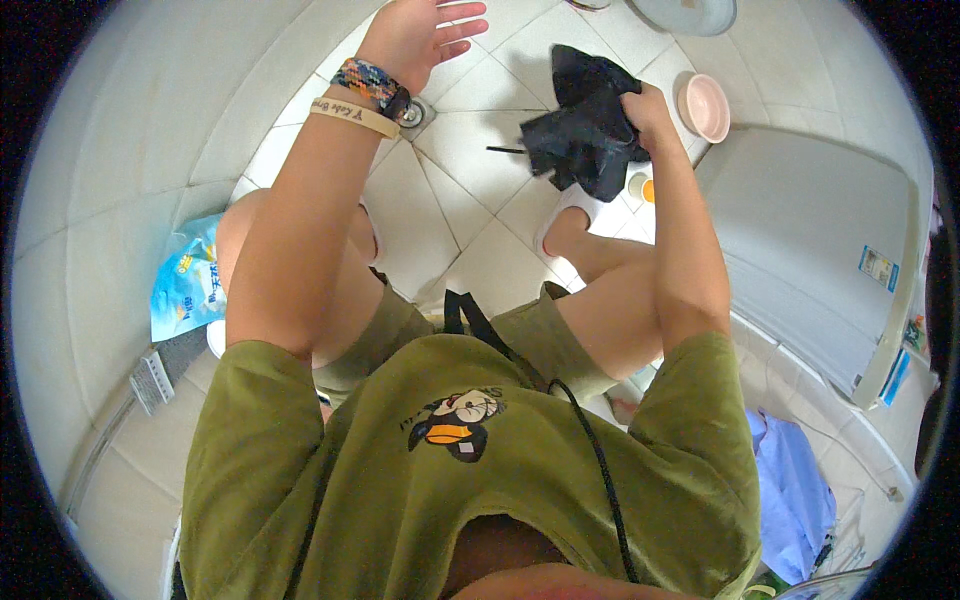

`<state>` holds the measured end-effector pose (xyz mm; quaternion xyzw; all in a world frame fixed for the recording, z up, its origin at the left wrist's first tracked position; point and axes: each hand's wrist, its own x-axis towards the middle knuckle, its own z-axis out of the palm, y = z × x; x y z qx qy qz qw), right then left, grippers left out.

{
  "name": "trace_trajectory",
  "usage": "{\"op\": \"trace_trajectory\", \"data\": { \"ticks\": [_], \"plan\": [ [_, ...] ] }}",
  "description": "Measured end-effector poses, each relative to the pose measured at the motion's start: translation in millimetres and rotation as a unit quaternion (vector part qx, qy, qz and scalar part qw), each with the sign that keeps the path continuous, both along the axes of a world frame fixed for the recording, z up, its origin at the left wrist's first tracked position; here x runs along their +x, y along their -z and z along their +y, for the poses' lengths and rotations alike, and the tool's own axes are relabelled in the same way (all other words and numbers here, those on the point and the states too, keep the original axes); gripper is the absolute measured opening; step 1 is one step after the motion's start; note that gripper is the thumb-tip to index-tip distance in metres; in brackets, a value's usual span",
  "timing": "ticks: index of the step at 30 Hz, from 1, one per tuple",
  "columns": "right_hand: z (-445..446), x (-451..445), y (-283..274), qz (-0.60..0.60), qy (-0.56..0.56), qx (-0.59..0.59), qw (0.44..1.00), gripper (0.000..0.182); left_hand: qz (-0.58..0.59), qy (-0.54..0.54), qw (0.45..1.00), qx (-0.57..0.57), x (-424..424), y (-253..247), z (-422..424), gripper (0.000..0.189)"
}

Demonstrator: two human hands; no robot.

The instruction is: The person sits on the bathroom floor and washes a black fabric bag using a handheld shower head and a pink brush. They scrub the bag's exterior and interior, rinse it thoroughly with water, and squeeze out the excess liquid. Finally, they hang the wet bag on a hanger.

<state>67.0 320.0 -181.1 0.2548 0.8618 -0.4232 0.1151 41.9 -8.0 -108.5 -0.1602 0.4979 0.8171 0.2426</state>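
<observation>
My right hand [646, 116] grips the edge of a crumpled black cloth item [589, 124], which hangs over the white tiled floor [450, 195]. A thin dark strip sticks out from the cloth's left side. My left hand [431, 37] is at the top of the picture, left of the cloth, with its fingers apart and nothing seen in it. The palm is partly turned away. A round metal floor drain [415, 114] lies beside the left wrist, partly hidden by the wristband.
A pink basin [706, 109] and a small cup [640, 187] stand near my right arm. Farther right is a pale grey appliance [802, 225]. A blue-white bag [187, 281] lies by the left wall. Blue cloth [795, 487] hangs lower right; a greyish basin [690, 13] is at the top.
</observation>
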Motion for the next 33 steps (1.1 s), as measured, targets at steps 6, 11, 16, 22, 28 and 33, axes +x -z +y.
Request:
{"op": "trace_trajectory", "data": {
  "ticks": [6,11,16,22,28,33],
  "plan": [
    [-9,2,-10,0.05,-0.017,-0.017,0.998,0.034,-0.003,0.001,1.0,-0.003,0,1,2,0.036],
    [-3,-1,-15,0.08,-0.017,-0.119,0.989,0.03,-0.012,0.016,1.0,0.006,4,7,5,0.035],
    [-8,-3,-38,-0.003,-0.111,-0.149,0.983,0.028,-0.023,0.016,1.0,-0.01,7,1,3,0.033],
    [-3,18,-112,0.07,-0.04,-0.288,0.954,0.041,-0.012,0.012,1.0,0.002,5,8,9,0.034],
    [-1,16,-113,0.045,-0.081,-0.114,0.989,0.042,-0.007,0.022,1.0,-0.021,7,0,15,0.033],
    [-28,15,-83,0.026,-0.02,-0.223,0.974,0.034,0.003,0.013,1.0,-0.012,8,4,14,0.032]
  ]
}}
